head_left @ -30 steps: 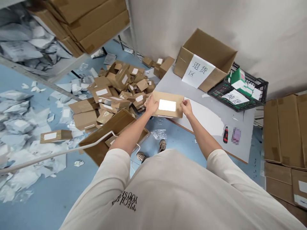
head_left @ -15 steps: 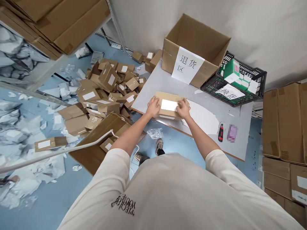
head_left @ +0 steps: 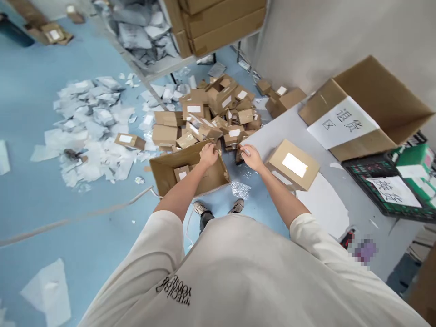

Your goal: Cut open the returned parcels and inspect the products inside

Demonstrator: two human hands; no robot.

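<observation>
Flat brown cardboard box, white label on top, lies on the grey table just right of the right hand; left hand hovers at the open carton; whether either curled hand grips anything cannot be told.

I see matt brown cardboard: a small box with a shiny white label, to the right on a smooth, matt grey table, and an open carton on the smooth blue floor. Far left lie crinkled grey plastic mailers. Far right sits a black plastic crate.
</observation>
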